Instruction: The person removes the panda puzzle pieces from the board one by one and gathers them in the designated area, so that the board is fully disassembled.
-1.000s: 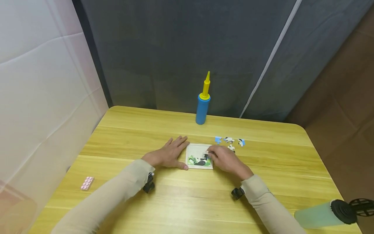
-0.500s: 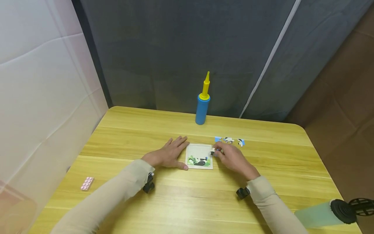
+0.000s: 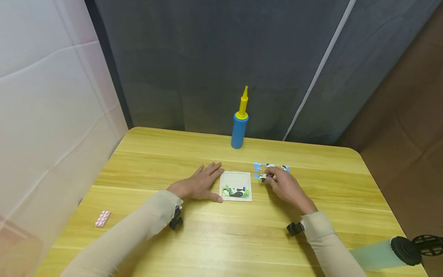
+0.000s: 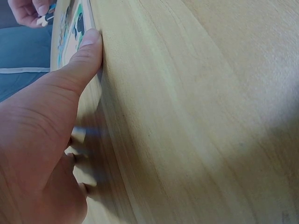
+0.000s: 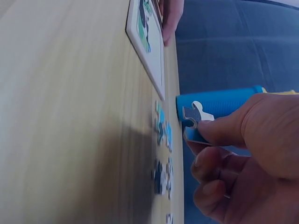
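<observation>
My left hand (image 3: 200, 182) lies spread on the table, thumb and fingers at the left side of a small white puzzle tray (image 3: 236, 172). In the tray's lower part sits a joined strip of green, black and white pieces (image 3: 236, 192). Right of the tray, my right hand (image 3: 285, 186) pinches a puzzle piece (image 5: 205, 115) between thumb and index finger. White, dark grey and blue show on it, and it is raised off the table in the right wrist view. Several loose jigsaw pieces (image 3: 257, 166) lie below and beyond that hand, some partly hidden by it.
A blue and yellow hand pump (image 3: 238, 130) stands upright at the table's back. To the far left lies a pink toy brick (image 3: 102, 218). A pale green bottle (image 3: 377, 254) with a black lid lies at the front right. Dark cloth (image 3: 207, 65) hangs behind the table (image 3: 221, 238).
My right hand has moved right from over the tray to the loose pieces, still pinching a puzzle piece. The strip in the tray now shows uncovered. My left hand stays put.
</observation>
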Demonstrator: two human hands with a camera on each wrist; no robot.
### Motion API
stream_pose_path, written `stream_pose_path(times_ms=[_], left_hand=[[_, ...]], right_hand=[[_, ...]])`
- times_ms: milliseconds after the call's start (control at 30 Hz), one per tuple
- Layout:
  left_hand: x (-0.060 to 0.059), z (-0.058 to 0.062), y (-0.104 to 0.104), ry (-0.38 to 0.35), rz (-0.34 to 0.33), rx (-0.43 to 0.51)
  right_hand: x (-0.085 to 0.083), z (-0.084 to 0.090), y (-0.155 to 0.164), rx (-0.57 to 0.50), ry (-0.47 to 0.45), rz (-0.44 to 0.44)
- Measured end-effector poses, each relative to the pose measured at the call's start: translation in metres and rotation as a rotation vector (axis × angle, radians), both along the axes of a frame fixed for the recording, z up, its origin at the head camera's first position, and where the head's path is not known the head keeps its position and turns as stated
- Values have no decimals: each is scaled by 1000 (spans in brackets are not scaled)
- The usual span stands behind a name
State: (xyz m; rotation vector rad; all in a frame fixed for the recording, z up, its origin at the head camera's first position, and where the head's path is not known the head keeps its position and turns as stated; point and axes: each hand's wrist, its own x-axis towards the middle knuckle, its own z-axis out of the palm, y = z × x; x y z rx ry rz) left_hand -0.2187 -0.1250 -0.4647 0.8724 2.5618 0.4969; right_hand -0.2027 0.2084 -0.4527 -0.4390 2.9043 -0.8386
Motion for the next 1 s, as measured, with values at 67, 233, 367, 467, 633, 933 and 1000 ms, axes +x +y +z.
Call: stream_pose_path(times_ms=[67,233,367,467,633,933,1000], left_hand=[[0,-1,0,-2,0,3],[1,-1,0,-4,-9,-9],[1,0,0,3,-7,2],[1,1,0,8,-5,12],[1,2,-1,9,-5,12],[2,1,-1,12,-5,3],[2,1,-1,14,-4,3]], right_hand=[[1,-2,5,-2,-8,-11],[1,-3,19,-5,-23,-52],[0,-2,29,-15,4,-93],[-1,-2,35,-20,25,-125],[-3,-5,43,-14,24,-200],[-5,-11,54,-17,-24,-277],[-5,-13,55,-13,-32,-276]])
